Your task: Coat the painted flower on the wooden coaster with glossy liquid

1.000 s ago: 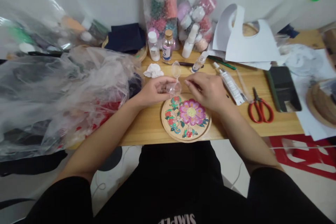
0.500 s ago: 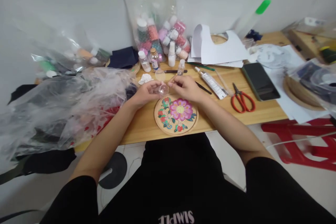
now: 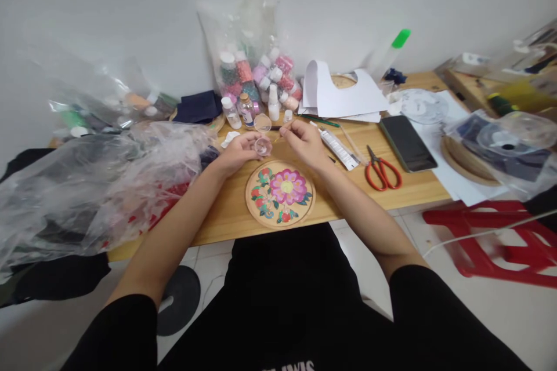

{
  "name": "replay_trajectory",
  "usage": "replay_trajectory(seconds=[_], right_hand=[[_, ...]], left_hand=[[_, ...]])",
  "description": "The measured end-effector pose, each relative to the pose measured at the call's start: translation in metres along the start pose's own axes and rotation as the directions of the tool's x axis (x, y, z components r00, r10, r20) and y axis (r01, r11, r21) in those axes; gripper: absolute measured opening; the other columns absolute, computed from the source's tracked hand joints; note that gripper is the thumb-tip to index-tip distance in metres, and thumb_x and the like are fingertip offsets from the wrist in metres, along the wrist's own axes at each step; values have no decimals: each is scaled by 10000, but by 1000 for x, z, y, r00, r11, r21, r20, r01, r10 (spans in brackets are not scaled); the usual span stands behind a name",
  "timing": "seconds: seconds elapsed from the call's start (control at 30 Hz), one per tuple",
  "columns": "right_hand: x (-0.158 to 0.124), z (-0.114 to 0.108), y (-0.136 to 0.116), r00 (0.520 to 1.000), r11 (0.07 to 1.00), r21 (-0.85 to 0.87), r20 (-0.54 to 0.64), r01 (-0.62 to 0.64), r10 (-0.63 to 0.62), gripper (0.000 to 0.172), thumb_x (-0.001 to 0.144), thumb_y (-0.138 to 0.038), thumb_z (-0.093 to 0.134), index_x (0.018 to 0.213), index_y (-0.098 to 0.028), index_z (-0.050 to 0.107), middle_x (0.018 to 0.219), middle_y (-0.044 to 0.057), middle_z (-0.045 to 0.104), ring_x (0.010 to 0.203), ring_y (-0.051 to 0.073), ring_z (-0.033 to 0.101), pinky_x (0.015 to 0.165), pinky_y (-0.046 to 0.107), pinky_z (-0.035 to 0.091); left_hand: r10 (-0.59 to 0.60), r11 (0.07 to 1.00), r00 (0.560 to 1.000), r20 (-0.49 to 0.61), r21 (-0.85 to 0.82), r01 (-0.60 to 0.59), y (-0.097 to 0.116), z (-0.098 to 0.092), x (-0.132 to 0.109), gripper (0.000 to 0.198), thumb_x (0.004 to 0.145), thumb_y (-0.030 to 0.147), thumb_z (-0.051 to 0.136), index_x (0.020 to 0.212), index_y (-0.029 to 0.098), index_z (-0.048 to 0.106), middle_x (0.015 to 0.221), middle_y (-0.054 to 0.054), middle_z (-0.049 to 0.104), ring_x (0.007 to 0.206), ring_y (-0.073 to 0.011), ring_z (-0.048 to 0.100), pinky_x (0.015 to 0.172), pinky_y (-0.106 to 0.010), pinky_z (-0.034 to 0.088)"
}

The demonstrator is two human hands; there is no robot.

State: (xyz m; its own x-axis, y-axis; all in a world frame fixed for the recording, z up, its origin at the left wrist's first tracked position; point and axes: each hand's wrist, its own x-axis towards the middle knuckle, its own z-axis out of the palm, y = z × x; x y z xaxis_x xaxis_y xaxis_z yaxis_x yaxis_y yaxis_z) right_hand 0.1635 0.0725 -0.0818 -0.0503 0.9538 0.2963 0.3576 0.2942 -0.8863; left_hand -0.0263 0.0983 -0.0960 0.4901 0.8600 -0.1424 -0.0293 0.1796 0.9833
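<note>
My left hand [image 3: 242,151] is closed around a small clear plastic cup [image 3: 262,147], its round mouth facing me. Just right of it, my right hand [image 3: 304,142] pinches a thin yellowish stick [image 3: 278,139] whose tip points toward the cup. Whether the tip touches anything is too small to tell. Below both hands a round wooden disc [image 3: 251,203] lies flat on the table, bearing a pink flower with green leaves and red buds. A clear round lid [image 3: 262,123] is behind the cup, near a crumpled white tissue [image 3: 229,138].
Small bottles [image 3: 246,110] stand behind my hands, before a bag of colourful jars [image 3: 261,72]. A glue tube [image 3: 339,149], orange-handled pliers [image 3: 382,171] and a phone [image 3: 408,142] lie right. Crumpled plastic bags [image 3: 130,168] cover the left. A red stool [image 3: 491,243] stands below.
My view has swung, so the table's things sit further left and lower. My right hand has drawn slightly away from the cup, and the thin stick shows more clearly.
</note>
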Motion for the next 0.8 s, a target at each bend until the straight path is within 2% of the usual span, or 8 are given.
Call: replay_trajectory(seconds=[0.2,0.3,0.43,0.6,0.67,0.7,0.77,0.8], right_hand=[[1,-3,2,998,993,100,2,-60,60,163,803,-295,533,681,-188,555,587,-36,475,612,125,448,628,280,351],[0,-2,3,998,982,175,22,-69,66,206,807,-365,559,696,-192,549,582,-49,445,576,109,417,588,269,343],[-1,1,5,995,977,188,45,-96,90,304,819,-472,608,704,-200,537,557,-63,411,520,90,379,528,252,315],[-1,-2,4,989,961,238,80,-141,125,275,794,-418,662,669,-196,560,505,-71,404,450,67,326,455,228,274],[-1,-8,1,983,963,234,154,-136,101,256,798,-394,672,668,-191,588,494,-70,422,434,61,323,432,223,258],[-1,-12,0,970,971,202,230,-131,83,245,801,-380,680,670,-186,606,513,-59,465,440,60,344,429,222,260],[-2,-18,-5,891,988,103,449,-119,61,255,802,-373,701,654,-178,630,565,-33,548,466,64,400,437,227,302],[-1,-21,-6,853,992,64,519,-106,57,256,804,-377,704,656,-179,640,558,-31,556,478,72,425,441,228,322]], left_hand=[[20,999,998,67,-41,-18,-5,-7,4,442,474,229,859,842,144,629,754,-10,705,635,-108,636,566,-200,494],[53,998,992,118,-40,-48,-11,-11,5,492,469,233,877,883,140,627,828,-31,711,695,-123,645,651,-240,516],[81,996,985,152,-41,-75,-18,-14,8,470,515,233,862,917,127,644,874,-47,697,792,-153,662,768,-285,521],[103,992,983,153,-84,-91,-19,-15,8,436,537,188,845,923,124,652,934,-58,706,855,-162,672,842,-299,519],[114,990,982,149,-100,-100,-18,-14,8,418,548,178,840,917,119,653,928,-54,704,871,-168,673,851,-307,523],[127,987,982,141,-114,-112,-18,-14,8,408,547,175,839,906,118,654,926,-51,703,878,-172,673,848,-309,526],[125,986,982,142,-131,-106,-18,-13,8,389,569,178,832,909,118,655,912,-49,699,886,-188,674,823,-319,534],[109,988,983,147,-128,-90,-18,-13,8,382,586,179,827,921,119,654,897,-48,697,883,-198,676,801,-327,539]])
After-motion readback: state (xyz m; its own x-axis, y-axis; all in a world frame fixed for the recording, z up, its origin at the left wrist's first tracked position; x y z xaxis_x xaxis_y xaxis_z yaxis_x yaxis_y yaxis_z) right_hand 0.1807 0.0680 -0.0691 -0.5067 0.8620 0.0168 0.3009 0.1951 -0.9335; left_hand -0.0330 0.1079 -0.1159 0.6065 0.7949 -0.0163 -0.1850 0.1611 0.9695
